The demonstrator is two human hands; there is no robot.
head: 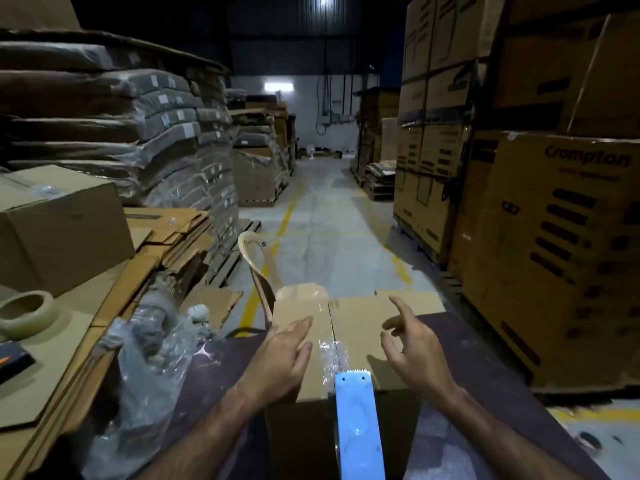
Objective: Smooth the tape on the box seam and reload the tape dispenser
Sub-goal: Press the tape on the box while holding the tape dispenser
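A brown cardboard box (356, 317) stands on a dark table (485, 368) just in front of me. Clear tape (327, 327) runs along its centre seam and is crinkled near the front edge. A blue tape dispenser (358, 417) hangs against the box's front face, its toothed blade at the top edge by the tape's end. My left hand (282, 358) lies flat on the left flap, fingers straight, beside the seam. My right hand (412, 344) hovers over the right flap with fingers spread and holds nothing. A spare tape roll (26, 313) sits on flat cardboard at the far left.
Crumpled clear plastic wrap (152, 351) lies left of the box. Flattened cartons (166, 233) and a closed box (59, 223) pile up on the left. A beige plastic chair (259, 268) stands behind the table. Tall carton stacks (554, 216) line the right; an aisle (325, 220) runs ahead.
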